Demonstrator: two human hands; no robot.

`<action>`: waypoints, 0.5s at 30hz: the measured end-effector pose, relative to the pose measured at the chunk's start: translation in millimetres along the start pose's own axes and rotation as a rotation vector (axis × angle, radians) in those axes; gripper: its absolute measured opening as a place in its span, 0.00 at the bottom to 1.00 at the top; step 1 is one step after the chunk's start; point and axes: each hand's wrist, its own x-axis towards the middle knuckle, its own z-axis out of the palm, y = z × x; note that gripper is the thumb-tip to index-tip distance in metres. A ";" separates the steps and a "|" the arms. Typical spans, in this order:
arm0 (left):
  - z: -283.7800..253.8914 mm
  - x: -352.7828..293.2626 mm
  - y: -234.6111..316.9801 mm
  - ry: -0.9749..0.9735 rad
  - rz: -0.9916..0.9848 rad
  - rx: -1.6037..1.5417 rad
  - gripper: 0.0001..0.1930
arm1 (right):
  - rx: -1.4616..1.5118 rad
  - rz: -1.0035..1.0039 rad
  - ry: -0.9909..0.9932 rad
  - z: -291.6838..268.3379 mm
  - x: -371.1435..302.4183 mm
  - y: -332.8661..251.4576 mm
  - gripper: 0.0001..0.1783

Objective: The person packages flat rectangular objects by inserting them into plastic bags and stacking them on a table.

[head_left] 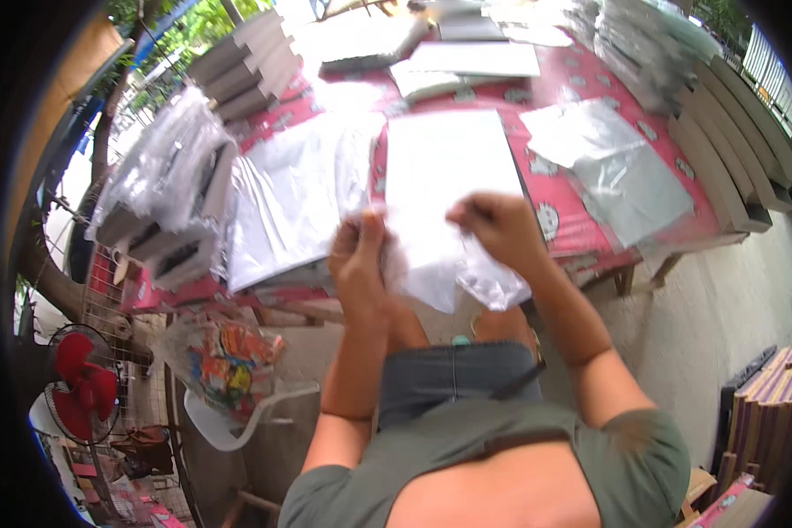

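Note:
A thin clear plastic bag (431,283) hangs at the table's near edge, between and below my hands. My left hand (359,255) is closed, pinching the bag's left side between thumb and fingers. My right hand (500,231) is closed too, its fingers curled over the white sheet; blur hides what is in the fingertips. Crumpled plastic hangs just under that wrist. Beneath both hands lies a flat white sheet or panel (444,158) with a dark right edge. Left of it is a stack wrapped in white plastic (304,194); to the right lie flat clear plastic bags (629,180).
A pink patterned cloth (561,209) covers the table. Grey stacks stand at the far left (246,66) and right (735,132), plastic-topped ones at left (172,172). A red-bladed fan (84,383) and a bag of colourful wrappers (229,356) on a white chair are lower left.

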 end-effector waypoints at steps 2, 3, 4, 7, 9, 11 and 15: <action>-14.0 0.0 -10.3 -0.121 0.023 -0.113 0.07 | -0.114 -0.246 0.116 7.4 -4.6 -6.8 0.03; -26.7 2.2 -17.6 -0.217 -0.006 -0.167 0.08 | -0.143 -0.269 0.151 9.4 -2.9 -11.6 0.03; -29.5 2.0 -19.1 -0.295 -0.057 -0.135 0.08 | -0.134 -0.391 0.249 7.2 1.0 -11.8 0.04; -24.7 -6.8 -29.1 -0.277 -0.090 0.166 0.11 | -0.041 -0.377 0.333 8.6 -8.6 -17.1 0.07; -4.4 -3.9 -25.5 -0.060 -0.130 -0.054 0.11 | -0.043 -0.284 0.365 13.5 -23.1 -11.1 0.08; -0.9 -2.6 -24.3 -0.144 -0.212 -0.285 0.10 | -0.233 -0.362 0.363 10.5 -19.0 3.8 0.07; -28.2 -5.8 -22.8 -0.690 -0.288 -0.253 0.10 | 0.102 -0.341 0.376 0.0 -7.6 -2.7 0.04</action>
